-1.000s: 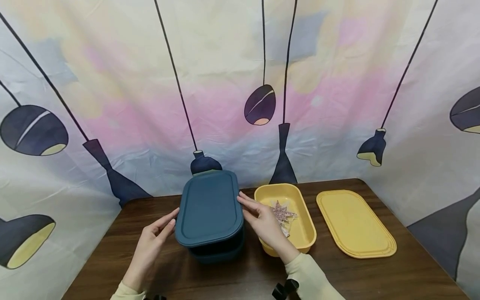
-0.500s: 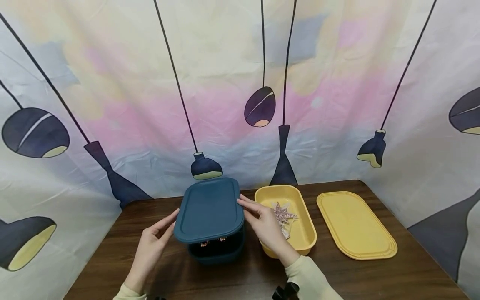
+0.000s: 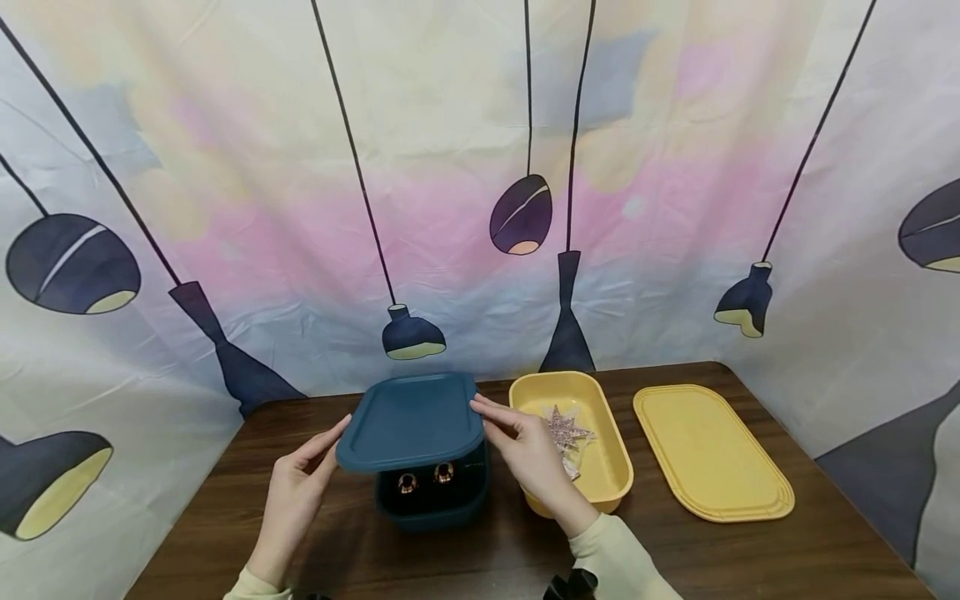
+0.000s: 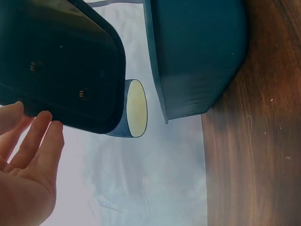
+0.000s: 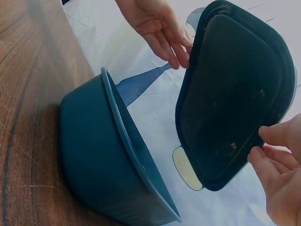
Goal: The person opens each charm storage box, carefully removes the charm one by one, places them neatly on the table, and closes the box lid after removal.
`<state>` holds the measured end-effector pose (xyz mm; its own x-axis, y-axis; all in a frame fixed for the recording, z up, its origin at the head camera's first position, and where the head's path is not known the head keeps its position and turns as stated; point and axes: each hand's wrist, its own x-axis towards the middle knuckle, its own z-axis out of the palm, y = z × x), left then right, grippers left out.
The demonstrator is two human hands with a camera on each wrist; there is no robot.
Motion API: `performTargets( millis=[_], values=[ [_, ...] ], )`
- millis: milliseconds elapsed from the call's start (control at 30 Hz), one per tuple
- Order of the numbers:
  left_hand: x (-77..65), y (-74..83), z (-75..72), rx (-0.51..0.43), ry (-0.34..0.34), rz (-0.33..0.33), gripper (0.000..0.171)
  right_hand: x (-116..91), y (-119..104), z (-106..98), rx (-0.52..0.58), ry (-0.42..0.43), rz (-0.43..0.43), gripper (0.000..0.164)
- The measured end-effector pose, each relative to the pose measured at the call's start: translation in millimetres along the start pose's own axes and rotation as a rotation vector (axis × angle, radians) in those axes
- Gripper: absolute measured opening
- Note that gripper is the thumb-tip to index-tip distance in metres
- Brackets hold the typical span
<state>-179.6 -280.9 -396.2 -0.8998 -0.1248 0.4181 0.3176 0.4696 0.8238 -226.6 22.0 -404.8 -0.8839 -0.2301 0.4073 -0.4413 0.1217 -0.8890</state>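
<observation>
Both hands hold a dark blue lid (image 3: 416, 421), raised and tilted above a matching deep box (image 3: 433, 518). At its left edge, my left hand (image 3: 294, 496) pinches it between thumb and fingers; my right hand (image 3: 531, 450) pinches the right edge. In the right wrist view the lid's underside (image 5: 230, 94) stands apart from the box's rim. Two shiny copper-coloured round things, one a copper ball (image 3: 407, 483), show inside the box below the lid's near edge. The lid hides the rest of the box's inside.
Close by on the right stands a yellow box (image 3: 617, 450) holding a pink glittery star (image 3: 564, 429) and some pale pieces. Farther right, a yellow lid (image 3: 712, 450) lies flat on the brown wooden table (image 3: 780, 554). A lamp-patterned cloth (image 3: 660, 167) hangs behind.
The blue lid has changed its tilt and shifted slightly left; its far edge is lower and its near edge higher in view. The copper-coloured round things have come into sight. Both hands keep hold.
</observation>
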Motion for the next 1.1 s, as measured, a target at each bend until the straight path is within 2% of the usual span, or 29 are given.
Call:
performTargets(
  millis=[100, 267, 567, 767, 933, 1100],
  values=[
    [-0.8, 0.8, 1.1, -0.015, 0.013, 0.019, 0.035, -1, -1, -1, 0.007, 0.003, -0.001, 0.033],
    [-1.9, 1.6, 1.0, 0.011, 0.045, 0.047, 0.035, -2, -1, -1, 0.005, 0.006, -0.001, 0.032],
    [-3.1, 3.3, 3.5, -0.002, 0.101, 0.008, 0.034, -2, -5, -2, -0.016, -0.005, 0.02, 0.033],
    [-2.0, 5.1, 3.3, 0.009, 0.129, 0.009, 0.033, -2, -6, -4, -0.026, -0.017, 0.029, 0.033],
    [-1.9, 6.0, 3.6, 0.02, 0.114, 0.013, 0.033, -3, -8, -7, -0.018, -0.004, 0.027, 0.033],
    [0.3, 8.4, 8.2, -0.055, 0.104, 0.033, 0.03, -2, -10, -13, 0.057, 0.01, 0.033, 0.033]
  ],
)
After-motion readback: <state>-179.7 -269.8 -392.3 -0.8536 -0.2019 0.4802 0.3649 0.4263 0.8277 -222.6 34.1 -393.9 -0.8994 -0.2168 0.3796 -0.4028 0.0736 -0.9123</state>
